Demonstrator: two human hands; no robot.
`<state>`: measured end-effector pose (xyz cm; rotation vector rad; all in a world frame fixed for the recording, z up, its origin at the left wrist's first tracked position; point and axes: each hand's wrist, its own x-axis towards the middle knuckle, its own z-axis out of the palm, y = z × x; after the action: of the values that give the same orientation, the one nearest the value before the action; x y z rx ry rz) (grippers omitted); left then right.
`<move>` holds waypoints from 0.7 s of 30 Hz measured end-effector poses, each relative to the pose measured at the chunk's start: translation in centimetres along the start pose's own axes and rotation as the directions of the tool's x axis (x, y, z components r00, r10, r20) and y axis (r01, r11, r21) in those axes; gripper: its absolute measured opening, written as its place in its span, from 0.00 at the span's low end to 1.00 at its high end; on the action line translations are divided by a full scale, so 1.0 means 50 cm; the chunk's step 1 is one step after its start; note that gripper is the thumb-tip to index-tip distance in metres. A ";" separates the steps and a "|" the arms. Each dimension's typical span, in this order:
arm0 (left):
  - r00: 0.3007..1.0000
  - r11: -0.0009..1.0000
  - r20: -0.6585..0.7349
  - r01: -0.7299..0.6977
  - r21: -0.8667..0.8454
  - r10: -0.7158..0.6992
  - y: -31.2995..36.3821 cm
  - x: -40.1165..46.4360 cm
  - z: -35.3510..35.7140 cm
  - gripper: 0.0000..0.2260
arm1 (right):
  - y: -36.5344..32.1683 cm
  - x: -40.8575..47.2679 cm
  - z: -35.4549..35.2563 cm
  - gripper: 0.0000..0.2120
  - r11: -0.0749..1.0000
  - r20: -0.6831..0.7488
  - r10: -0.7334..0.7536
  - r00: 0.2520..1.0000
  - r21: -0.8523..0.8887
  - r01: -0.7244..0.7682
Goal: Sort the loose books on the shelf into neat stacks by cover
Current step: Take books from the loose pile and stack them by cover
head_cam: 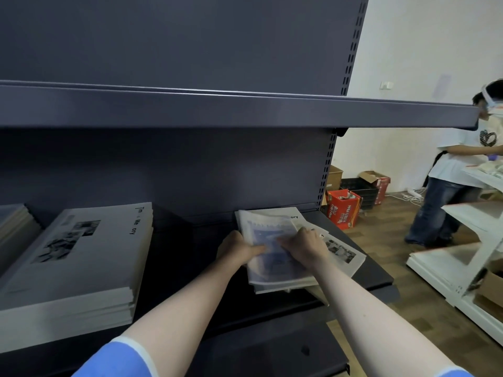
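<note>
Dark grey metal shelving (pixel 174 170) against a white wall, wood floor to the right, cardboard boxes (pixel 343 210) along the skirting and another person (pixel 449 186) at a white rack (pixel 468 273). On the shelf's left side, a squared stack of grey books (pixel 79 262) with photo covers. At the right end, near the front corner, a loose pile: blue-covered book (pixel 275 259) on top, askew over a grey book (pixel 283 213) and a white booklet with small photos (pixel 341 253) fanned out beneath, one corner overhanging the shelf's front edge. Left hand (pixel 239 247) on the blue cover's left edge, thumb pressed onto the top; right hand (pixel 306 244) flat-ish on the cover, fingers bent over it, whether gripping or only pressing hard to tell. Likely thin softcovers: light, floppy, glossy enough to slide on one another. Best taken at both long edges, thumbs on top and fingers under, spine supported to prevent sagging.
</note>
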<state>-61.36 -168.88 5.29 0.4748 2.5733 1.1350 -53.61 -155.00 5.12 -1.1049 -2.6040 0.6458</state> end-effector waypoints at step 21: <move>0.906 0.991 -0.406 -0.132 -0.004 0.119 -0.074 -0.021 -0.270 0.08 | -0.276 -0.031 0.059 0.22 0.842 -0.019 -0.186 0.982 0.512 0.169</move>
<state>-66.30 -180.51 11.37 0.4419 2.9029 1.4499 -62.24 -165.54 9.13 -0.6768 -2.3025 1.2256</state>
